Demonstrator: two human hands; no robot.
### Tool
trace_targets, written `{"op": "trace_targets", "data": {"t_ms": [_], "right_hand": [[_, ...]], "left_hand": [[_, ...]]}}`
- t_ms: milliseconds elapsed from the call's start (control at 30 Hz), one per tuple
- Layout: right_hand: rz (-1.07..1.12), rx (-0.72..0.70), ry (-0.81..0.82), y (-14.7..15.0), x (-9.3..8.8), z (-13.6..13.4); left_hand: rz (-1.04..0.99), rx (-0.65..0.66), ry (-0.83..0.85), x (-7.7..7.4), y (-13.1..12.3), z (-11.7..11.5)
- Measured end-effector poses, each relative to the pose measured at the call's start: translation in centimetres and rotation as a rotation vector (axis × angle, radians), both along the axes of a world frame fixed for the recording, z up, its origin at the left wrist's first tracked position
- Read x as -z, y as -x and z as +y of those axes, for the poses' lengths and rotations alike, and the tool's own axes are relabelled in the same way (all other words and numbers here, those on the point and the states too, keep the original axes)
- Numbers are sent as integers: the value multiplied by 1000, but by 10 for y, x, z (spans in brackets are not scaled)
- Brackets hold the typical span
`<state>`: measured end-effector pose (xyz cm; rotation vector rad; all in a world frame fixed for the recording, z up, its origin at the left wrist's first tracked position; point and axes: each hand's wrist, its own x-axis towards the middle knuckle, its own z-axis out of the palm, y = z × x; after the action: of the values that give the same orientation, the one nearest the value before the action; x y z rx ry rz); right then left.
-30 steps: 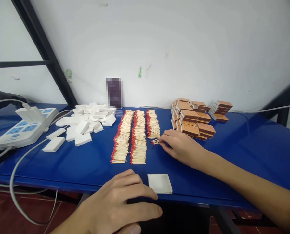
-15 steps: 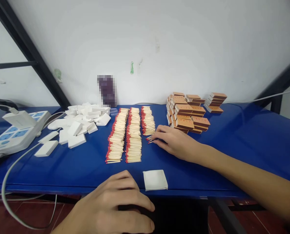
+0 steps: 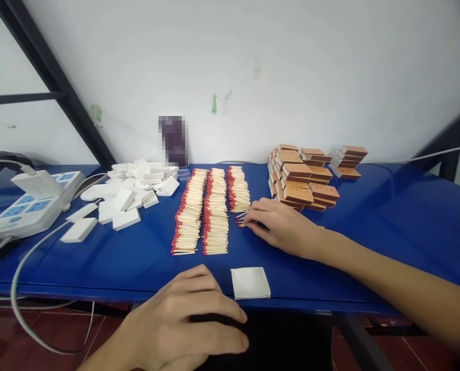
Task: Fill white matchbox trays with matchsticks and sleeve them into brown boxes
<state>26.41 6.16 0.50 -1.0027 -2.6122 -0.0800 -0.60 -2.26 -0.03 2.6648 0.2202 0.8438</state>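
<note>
Here, our right hand (image 3: pixel 278 226) bends its fingers almost together at loose red-headed wooden matches (image 3: pixel 240 219) on the blue table (image 3: pixel 392 211); its grip we cannot tell. Our left hand (image 3: pixel 189 314), fingers loosely parted, apparently empty, is near a shallow white square tray (image 3: pixel 250 283). The match rows (image 3: pixel 216 214) point leftward, probably for neatness.

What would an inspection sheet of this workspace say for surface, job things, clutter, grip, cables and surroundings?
Surface: glossy blue table.
Job things: three rows of matches; white tray near front edge; white boxes piled left; matchboxes stacked right.
Clutter: power strip with charger; pixelated dark item at wall.
Grip: left hand open, nothing seen in it; right hand at loose matches, pinch unclear.
Cables: white cable looping over front edge, left; thin cable along wall, right.
Surroundings: marked white wall, black frame, red floor tiles.
</note>
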Motion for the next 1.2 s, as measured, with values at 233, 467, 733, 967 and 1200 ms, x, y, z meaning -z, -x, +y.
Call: {"op": "trace_targets", "data": {"t_ms": [233,467,733,967,1200], "right_hand": [[-10,7,-21,1,-3,-5],[3,5,-18,3,-2,-9],[18,14,-37,5,-1,-10],[9,62,-51,1,-2,-7],[-5,108,-35,-2,-1,-4]], "left_hand": [[-44,-113,-39,2,-5,0],[-50,-164,-74,4,-9,-2],[-32,-203,-44,4,-11,-3],[-40,-296,-24,0,-12,-6],[-49,-250,75,5,-9,-3]]}}
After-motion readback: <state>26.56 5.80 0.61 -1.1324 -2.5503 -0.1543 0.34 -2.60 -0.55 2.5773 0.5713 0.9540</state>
